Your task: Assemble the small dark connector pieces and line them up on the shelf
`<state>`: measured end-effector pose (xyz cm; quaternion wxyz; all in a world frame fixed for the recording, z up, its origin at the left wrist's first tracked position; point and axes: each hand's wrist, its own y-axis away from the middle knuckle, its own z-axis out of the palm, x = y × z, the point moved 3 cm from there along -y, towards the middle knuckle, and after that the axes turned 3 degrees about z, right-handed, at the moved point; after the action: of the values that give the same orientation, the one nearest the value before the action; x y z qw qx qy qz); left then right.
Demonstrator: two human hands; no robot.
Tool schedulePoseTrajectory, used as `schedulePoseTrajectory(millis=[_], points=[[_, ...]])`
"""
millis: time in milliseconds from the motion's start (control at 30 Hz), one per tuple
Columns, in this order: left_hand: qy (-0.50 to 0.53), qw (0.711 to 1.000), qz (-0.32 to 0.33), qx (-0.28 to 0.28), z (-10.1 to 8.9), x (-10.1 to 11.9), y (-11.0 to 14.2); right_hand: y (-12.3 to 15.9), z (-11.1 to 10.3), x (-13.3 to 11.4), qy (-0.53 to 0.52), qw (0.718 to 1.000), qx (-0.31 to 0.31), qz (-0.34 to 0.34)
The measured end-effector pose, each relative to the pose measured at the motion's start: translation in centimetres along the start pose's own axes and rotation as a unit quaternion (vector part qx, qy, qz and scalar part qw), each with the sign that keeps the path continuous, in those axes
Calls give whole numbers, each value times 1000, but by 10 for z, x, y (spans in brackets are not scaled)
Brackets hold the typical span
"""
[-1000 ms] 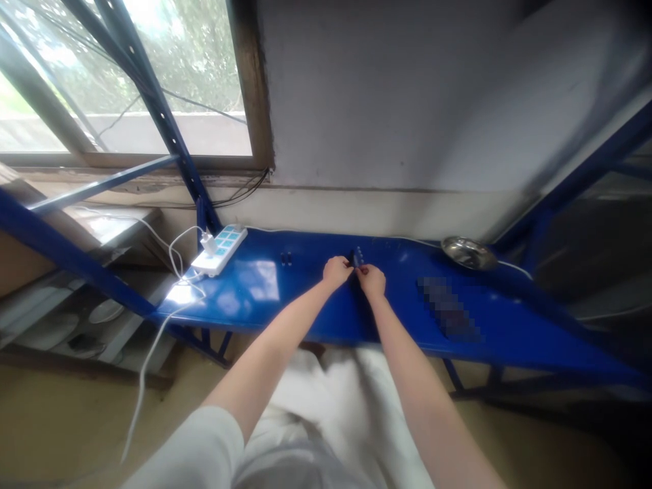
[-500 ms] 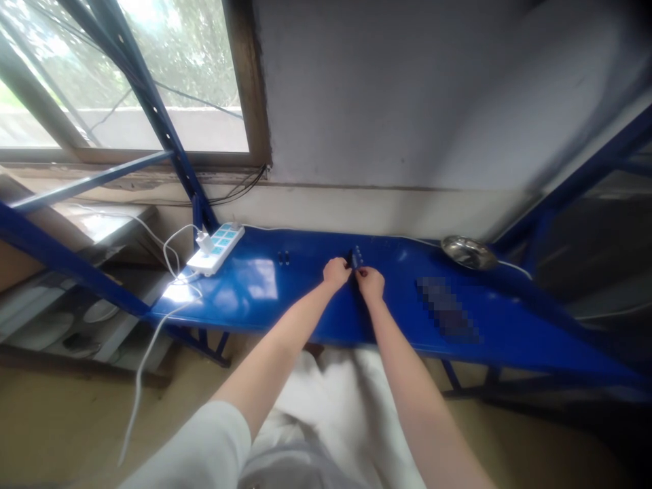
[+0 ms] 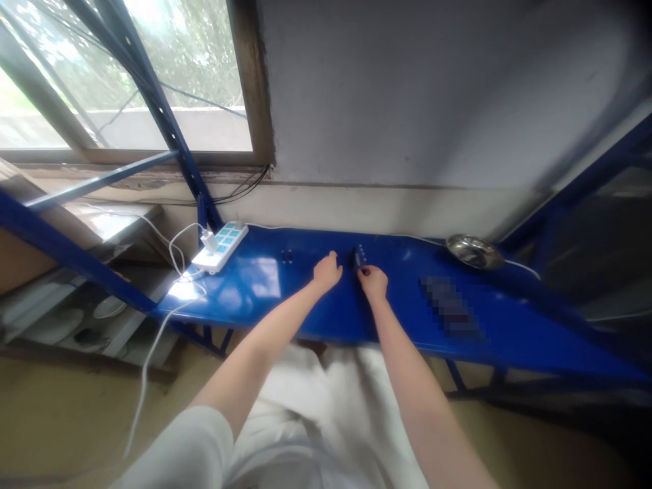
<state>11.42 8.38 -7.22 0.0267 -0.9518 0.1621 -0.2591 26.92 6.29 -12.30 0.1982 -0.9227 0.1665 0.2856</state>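
Note:
A small dark object (image 3: 359,256) with a row of pale bluish knobs along one side stands over the middle of the blue table. My right hand (image 3: 374,280) pinches its near end between thumb and fingers; its exact kind is too small to tell. To the left of it, my left hand (image 3: 327,270) is apart from the object, with thumb and forefinger parted and nothing seen between them. Farther left, two small dark cylinders (image 3: 286,257) with pale ends, like batteries, lie side by side on the table.
The blue table (image 3: 316,319) runs along the wall. A white power strip (image 3: 221,248) with a plugged-in charger and trailing cable (image 3: 144,373) sits at its left end. On the right are a shiny metal bowl (image 3: 473,251) and a pixelated dark flat item (image 3: 451,305).
My left hand has let go of the dark object and moved a little left, its fingers parting. My right hand keeps its grip in nearly the same place.

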Motion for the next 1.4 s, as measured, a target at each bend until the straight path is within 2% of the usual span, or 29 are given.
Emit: schedulePoseTrajectory(millis=[200,333,533,700,833,1000,1100,1167,1233,1300,1400], points=[[-135,990,-36,25,-46,-42,28,7,-10,-8,-66,996,52,6],[-171,982,-80,26,-61,-67,38,16,-20,-13,-143,983,118,17],[-179,979,-99,16,-55,-85,32,35,-38,-46,-244,956,162,-19],[-180,977,-108,23,-49,-88,24,48,-53,-83,-298,939,154,-70],[-182,978,-105,15,-49,-89,20,53,-52,-99,-313,934,136,-106],[-161,979,-118,28,-57,-87,16,56,-47,-108,-329,930,112,-119],[-84,986,-141,40,-65,-85,13,57,-50,-114,-337,929,106,-113],[59,984,-162,39,-71,-82,13,57,-53,-118,-346,928,91,-100],[247,953,-170,40,-77,-74,16,55,-55,-122,-353,930,66,-75],[405,901,-144,54,-87,-60,23,53,-57,-126,-354,934,31,-37],[512,851,-67,91,-106,-35,42,53,-58,-135,-361,932,-33,3]])
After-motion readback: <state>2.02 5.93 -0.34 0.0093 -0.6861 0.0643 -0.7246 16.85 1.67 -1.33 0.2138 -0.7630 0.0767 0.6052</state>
